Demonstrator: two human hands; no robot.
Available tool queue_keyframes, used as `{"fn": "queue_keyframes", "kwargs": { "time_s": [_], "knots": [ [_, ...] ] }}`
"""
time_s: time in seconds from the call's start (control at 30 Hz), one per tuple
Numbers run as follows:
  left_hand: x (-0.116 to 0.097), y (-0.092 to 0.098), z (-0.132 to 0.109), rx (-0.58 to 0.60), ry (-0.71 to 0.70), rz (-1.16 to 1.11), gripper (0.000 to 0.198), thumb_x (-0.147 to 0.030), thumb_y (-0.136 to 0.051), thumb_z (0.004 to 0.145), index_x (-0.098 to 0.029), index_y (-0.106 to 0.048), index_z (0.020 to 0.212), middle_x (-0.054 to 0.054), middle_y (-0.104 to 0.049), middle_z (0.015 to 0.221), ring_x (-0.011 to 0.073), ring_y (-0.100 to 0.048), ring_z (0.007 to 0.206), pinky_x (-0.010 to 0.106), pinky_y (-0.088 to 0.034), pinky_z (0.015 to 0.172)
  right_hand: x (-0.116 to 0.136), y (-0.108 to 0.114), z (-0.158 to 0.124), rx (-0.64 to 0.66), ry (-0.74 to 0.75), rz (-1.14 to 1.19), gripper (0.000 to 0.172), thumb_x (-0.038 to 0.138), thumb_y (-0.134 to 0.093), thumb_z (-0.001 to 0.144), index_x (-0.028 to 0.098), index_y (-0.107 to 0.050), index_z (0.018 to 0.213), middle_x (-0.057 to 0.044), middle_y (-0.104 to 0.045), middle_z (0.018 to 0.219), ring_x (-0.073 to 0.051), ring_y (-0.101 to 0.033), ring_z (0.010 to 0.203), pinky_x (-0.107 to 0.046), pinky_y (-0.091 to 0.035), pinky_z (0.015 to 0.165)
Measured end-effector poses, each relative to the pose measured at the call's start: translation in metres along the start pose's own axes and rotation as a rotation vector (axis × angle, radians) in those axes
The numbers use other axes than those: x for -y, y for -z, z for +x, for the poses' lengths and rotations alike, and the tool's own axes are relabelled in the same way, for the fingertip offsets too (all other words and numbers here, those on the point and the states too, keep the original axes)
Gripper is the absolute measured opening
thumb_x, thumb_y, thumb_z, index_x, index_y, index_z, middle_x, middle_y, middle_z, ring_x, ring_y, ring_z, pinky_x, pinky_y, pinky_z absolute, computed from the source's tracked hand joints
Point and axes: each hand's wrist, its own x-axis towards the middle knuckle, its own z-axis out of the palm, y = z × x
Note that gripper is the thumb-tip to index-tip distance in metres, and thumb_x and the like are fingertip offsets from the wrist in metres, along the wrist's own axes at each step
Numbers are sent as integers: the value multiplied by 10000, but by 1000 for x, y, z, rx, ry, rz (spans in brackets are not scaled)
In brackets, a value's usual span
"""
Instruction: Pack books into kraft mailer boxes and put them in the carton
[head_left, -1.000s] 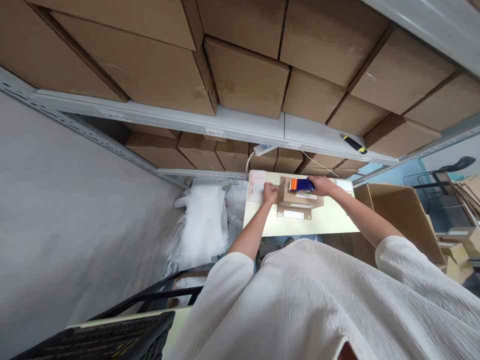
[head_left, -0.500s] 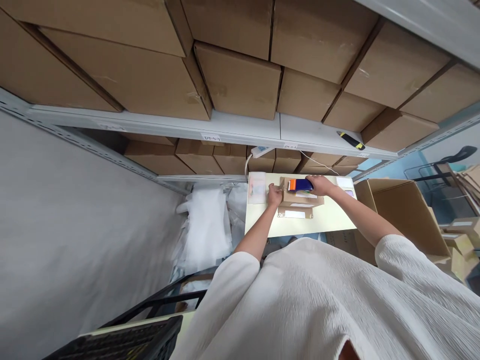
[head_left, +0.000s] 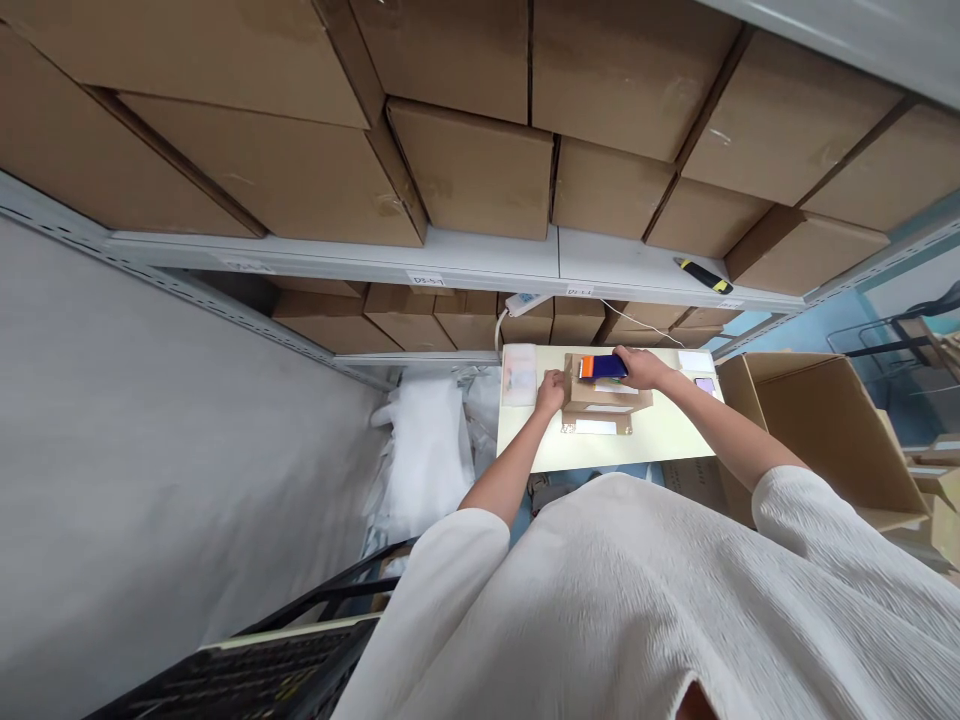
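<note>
A small cardboard box (head_left: 604, 398) stands on a pale yellow table (head_left: 660, 440). My right hand (head_left: 642, 368) is closed round a blue and orange tape dispenser (head_left: 600, 367) that rests on the box's top. My left hand (head_left: 551, 391) presses against the box's left side with its fingers curled. A white label shows on the box's near flap.
Grey shelves (head_left: 480, 262) stacked with large cartons run behind the table. A yellow and black cutter (head_left: 703, 274) lies on the shelf edge. An open carton (head_left: 825, 420) stands to the right, white plastic bags (head_left: 424, 450) to the left, a black crate (head_left: 247, 675) near me.
The dispenser and my right hand have stayed on the box top, shifting slightly. My left hand has drawn in against the box's left side. My view has drifted a little.
</note>
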Motion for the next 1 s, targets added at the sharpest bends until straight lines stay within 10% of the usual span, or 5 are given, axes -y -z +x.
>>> {"fn": "queue_keyframes", "kwargs": {
  "time_s": [0.27, 0.8, 1.0],
  "knots": [
    [-38, 10, -8, 238, -405, 280, 839, -56, -798, 761, -283, -587, 1541, 129, -690, 1564, 360, -599, 1512, 499, -434, 1297, -1, -1, -1, 4, -4, 33, 429, 342, -754, 993, 206, -612, 1374, -169, -727, 1330, -321, -720, 1152, -361, -543, 895],
    [-44, 7, -3, 299, -339, 754, 934, -249, -903, 767, -289, -501, 1609, 209, -671, 1581, 459, -444, 1625, 676, -76, 1380, -5, -1, -6, 37, -7, 56, 477, 326, -766, 967, 260, -621, 1417, -166, -755, 1335, -329, -755, 1102, -363, -548, 818],
    [-48, 6, -2, 332, -307, 863, 955, -269, -873, 788, -284, -463, 1650, 216, -612, 1653, 467, -416, 1641, 710, -71, 1380, -56, -5, -35, 20, -55, 70, 465, 352, -799, 948, 236, -628, 1365, -182, -759, 1304, -349, -745, 1106, -371, -539, 818]
  ]
}}
